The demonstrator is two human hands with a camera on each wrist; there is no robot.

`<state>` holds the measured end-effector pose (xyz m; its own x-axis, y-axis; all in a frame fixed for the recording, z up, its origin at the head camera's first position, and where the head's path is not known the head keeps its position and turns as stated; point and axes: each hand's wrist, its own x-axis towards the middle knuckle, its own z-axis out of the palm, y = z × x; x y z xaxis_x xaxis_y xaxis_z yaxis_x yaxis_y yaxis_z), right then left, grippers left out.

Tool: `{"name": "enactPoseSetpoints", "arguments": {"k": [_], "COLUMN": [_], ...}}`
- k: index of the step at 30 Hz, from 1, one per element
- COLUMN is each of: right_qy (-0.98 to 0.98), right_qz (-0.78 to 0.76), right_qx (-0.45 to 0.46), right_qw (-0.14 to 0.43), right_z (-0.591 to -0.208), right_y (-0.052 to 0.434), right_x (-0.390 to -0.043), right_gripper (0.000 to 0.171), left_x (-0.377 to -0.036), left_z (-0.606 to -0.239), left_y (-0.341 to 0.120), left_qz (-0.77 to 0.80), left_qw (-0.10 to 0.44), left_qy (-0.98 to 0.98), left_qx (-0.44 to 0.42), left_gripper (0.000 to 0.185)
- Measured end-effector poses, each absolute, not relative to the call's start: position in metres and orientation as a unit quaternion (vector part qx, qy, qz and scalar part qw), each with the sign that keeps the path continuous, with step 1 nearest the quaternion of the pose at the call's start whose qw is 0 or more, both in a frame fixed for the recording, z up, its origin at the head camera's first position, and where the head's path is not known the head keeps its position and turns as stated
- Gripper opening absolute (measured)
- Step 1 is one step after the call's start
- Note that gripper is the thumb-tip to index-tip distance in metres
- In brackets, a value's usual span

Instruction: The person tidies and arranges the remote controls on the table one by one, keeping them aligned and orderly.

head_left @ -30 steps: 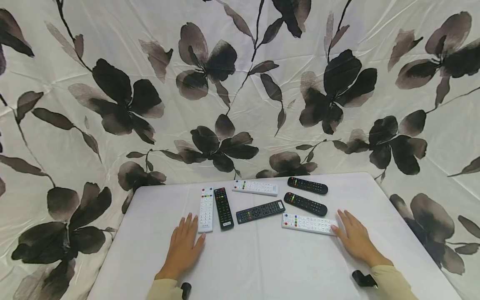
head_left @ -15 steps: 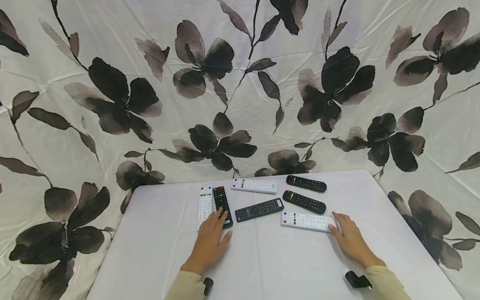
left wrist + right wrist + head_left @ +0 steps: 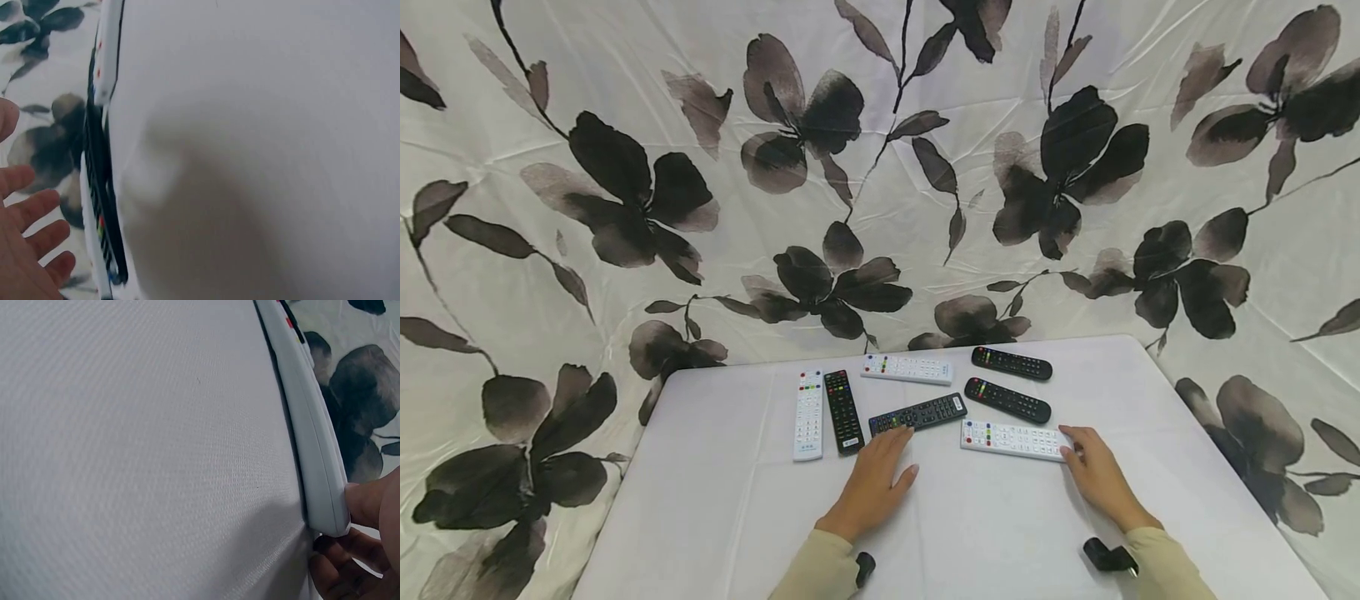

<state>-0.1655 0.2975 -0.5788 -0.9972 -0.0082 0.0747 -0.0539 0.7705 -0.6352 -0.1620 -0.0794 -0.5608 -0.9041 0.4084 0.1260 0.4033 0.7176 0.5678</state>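
At the right, my right hand (image 3: 1101, 477) pinches the end of a white remote control (image 3: 1009, 440) between thumb and fingers. The right wrist view shows the thumb at the end of that white remote, with the other fingers curled close below it. My left hand (image 3: 871, 483) has its fingers extended, and the fingertips overlap the near edge of a slanted black remote control (image 3: 928, 412) in the head view. From the left wrist, the fingers (image 3: 47, 240) look spread and hold nothing, with the black remote (image 3: 103, 194) edge-on beside them.
Left of the slanted remote lie a white remote (image 3: 808, 417) and a black one (image 3: 845, 412), side by side. Behind it is another white remote (image 3: 906, 368). Two more black remotes (image 3: 1011, 363) lie at the back right. A floral cloth (image 3: 820, 192) hangs behind the white table (image 3: 700, 483).
My left hand has moved right, from beside the left white remote, across the black one, to the slanted black remote. My right hand's fingers have closed around the white remote's end.
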Motion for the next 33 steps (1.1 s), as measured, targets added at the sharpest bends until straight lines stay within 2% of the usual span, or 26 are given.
{"name": "enactPoseSetpoints", "arguments": {"k": [10,33], "right_qy": [-0.935,-0.929], "right_qz": [0.354,0.369], "right_qx": [-0.001,-0.016], "right_qw": [0.031,0.013], "right_z": [-0.578,-0.572], "right_y": [0.298,0.287], "right_x": [-0.166,-0.155], "right_gripper": [0.039,0.041], "left_x": [-0.165,-0.161], "left_z": [-0.567,-0.573], "left_y": [-0.040,-0.003], "left_qz": [0.317,0.429], "left_qw": [0.082,0.169], "left_qy": [0.922,0.877], "left_qx": [0.206,0.138], "left_gripper": [0.060,0.066]}}
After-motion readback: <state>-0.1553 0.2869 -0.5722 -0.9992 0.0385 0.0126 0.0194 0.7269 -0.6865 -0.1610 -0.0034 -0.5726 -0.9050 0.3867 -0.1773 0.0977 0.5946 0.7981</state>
